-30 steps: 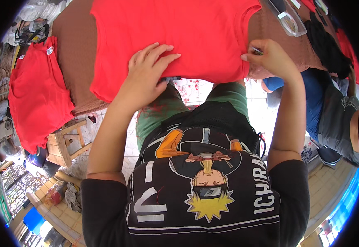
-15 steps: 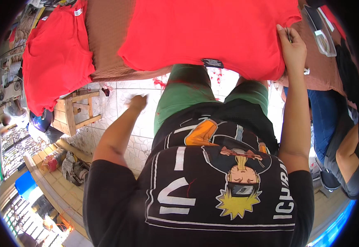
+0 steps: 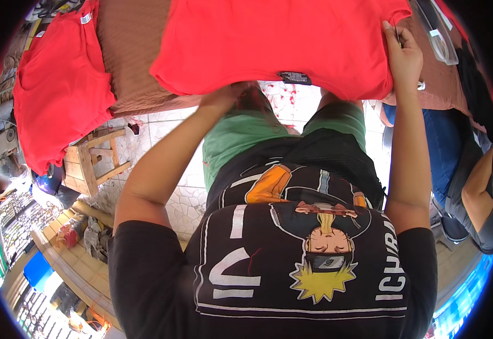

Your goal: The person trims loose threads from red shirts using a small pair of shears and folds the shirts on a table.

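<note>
A red garment (image 3: 269,45) lies spread on the brown cloth-covered table in front of me, its near edge hanging slightly over the side. A black label (image 3: 294,78) shows at the middle of that edge. My right hand (image 3: 405,56) is at the garment's right side, fingers closed around a small dark metal tool (image 3: 398,37), which is mostly hidden by them. My left hand (image 3: 225,97) reaches to the near edge, left of the label. Its fingers pass beneath the cloth and are hidden.
Another red sleeveless garment (image 3: 60,85) drapes over the table's left end, above a wooden stool (image 3: 91,164). A clear plastic case (image 3: 440,39) and black cloth (image 3: 475,85) lie at the right. Another person's arm (image 3: 478,192) is close on the right. Red scraps litter the tiled floor.
My left hand has moved up and right from beside my leg to the garment's near edge. My right hand stays at the garment's side with the small tool.
</note>
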`<action>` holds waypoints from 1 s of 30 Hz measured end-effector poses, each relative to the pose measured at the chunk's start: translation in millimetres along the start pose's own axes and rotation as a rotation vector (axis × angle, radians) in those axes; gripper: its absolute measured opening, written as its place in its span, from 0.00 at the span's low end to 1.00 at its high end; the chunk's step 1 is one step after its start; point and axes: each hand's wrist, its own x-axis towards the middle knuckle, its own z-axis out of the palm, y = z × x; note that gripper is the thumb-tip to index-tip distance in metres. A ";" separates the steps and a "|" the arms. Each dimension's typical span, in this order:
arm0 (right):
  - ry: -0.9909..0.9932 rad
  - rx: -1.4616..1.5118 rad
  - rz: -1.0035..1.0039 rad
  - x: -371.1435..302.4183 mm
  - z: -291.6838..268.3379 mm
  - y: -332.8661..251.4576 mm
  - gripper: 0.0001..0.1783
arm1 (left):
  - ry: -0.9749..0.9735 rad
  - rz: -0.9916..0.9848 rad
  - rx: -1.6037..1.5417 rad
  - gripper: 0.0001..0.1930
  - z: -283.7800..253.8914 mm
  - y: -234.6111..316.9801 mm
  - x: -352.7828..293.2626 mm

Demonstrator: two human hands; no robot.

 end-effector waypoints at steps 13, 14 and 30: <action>0.012 -0.022 0.065 1.7 -0.7 -0.9 0.16 | -0.308 0.328 0.640 0.20 64.0 -0.8 5.2; 0.008 -0.009 0.062 1.9 0.0 1.6 0.16 | -0.321 0.449 0.486 0.23 75.1 7.0 -20.1; 0.033 -0.049 0.053 -2.5 2.2 -6.5 0.17 | 0.041 -0.110 0.084 0.31 9.9 -122.1 -0.8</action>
